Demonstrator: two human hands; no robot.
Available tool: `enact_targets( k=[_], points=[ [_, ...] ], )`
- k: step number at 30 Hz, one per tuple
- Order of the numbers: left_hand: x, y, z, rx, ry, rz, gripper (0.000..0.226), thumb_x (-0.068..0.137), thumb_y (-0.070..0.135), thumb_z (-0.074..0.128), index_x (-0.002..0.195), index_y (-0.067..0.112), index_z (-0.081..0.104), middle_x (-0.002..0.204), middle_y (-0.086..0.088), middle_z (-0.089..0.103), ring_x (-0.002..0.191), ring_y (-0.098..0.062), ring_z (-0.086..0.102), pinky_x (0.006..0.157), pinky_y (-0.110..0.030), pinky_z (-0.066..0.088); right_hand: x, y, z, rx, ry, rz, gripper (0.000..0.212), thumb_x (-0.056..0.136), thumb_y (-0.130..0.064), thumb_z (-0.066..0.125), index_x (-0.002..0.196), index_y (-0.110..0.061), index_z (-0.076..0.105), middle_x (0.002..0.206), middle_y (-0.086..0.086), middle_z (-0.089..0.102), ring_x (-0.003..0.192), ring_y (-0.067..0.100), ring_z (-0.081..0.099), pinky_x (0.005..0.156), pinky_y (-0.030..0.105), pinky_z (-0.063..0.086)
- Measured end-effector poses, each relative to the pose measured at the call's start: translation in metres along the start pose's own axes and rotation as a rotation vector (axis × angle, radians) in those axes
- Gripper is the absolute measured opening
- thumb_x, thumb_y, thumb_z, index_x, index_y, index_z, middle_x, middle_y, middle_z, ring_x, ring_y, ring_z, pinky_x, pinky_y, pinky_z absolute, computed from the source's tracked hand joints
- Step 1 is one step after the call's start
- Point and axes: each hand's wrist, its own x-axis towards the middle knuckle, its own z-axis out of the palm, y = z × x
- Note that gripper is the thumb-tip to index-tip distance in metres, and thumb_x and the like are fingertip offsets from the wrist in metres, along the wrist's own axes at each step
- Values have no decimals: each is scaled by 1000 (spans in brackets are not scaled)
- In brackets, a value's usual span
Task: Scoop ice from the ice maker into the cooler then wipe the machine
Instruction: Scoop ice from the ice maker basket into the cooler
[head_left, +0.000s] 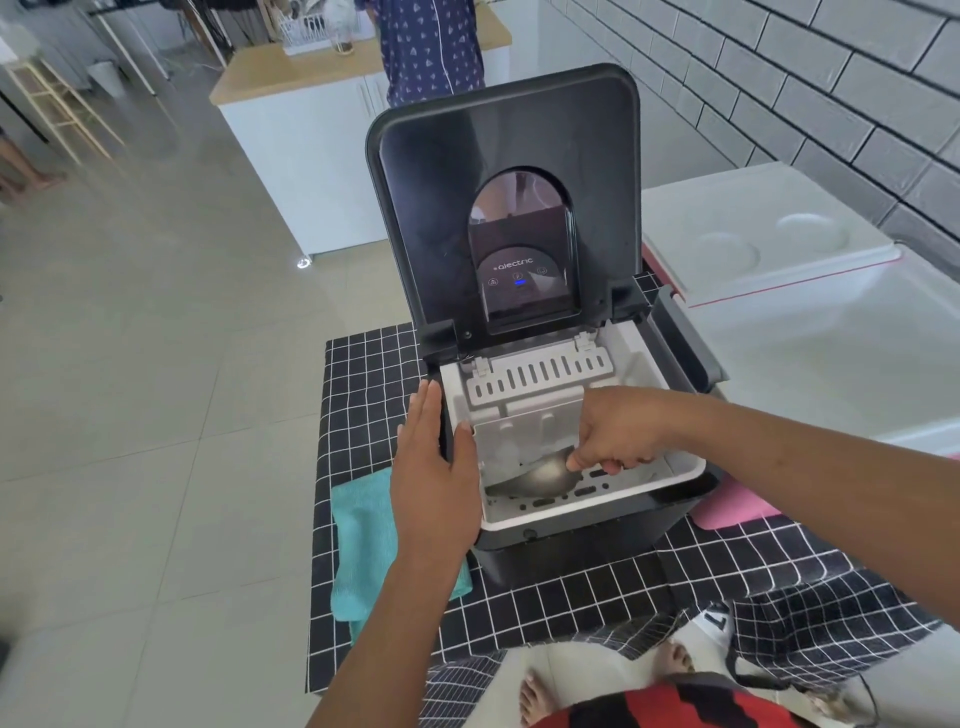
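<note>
The ice maker stands open on the checked cloth over the tabletop, lid raised, its white basket exposed toward the near edge. Inside, the right hand has its fingers curled round the handle of a metal scoop, whose bowl lies low in the basket; whether it holds ice I cannot tell. The left hand lies flat, fingers straight, against the machine's left side, steadying it. The white cooler waits open toward the right edge. Scooping looks under way; wiping is left, and the teal cloth lies untouched at the left.
</note>
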Motion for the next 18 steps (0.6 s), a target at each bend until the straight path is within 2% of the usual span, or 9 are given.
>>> enact_targets(
  k=[5,7,9,14,18],
  points=[
    [1,-1,1,10,4,-3,52,100,30,49,149,34,33,154,19,30,143,-2,26,119,-39,26,2,0,4,-38,31,-26,34,86,-36,68,79,-3,72,59,1,65,43,11,51,44,19,45],
    [1,-1,1,20,2,-6,52,100,31,49,149,34,32,155,19,29,144,-4,25,119,-38,26,4,-2,4,-113,51,-37,34,86,-39,67,80,-6,73,63,0,67,53,13,58,58,26,53],
    [1,-2,1,22,1,-5,52,100,31,48,149,35,32,155,19,29,144,-5,25,119,-37,25,5,-1,7,-179,92,-58,34,86,-41,65,79,-9,74,67,1,70,61,15,63,68,29,54],
    [1,-2,1,61,-8,10,53,100,32,48,150,34,30,155,19,27,145,-7,24,118,-32,23,5,6,9,-177,82,-73,30,86,-39,66,80,-11,74,64,-1,68,65,15,63,69,30,52],
    [2,-3,1,100,-21,30,53,101,34,45,151,32,28,155,22,23,145,-1,20,114,-21,17,7,5,12,-298,147,-66,28,86,-39,66,85,-12,72,71,-1,66,71,15,62,61,26,45]
  ],
)
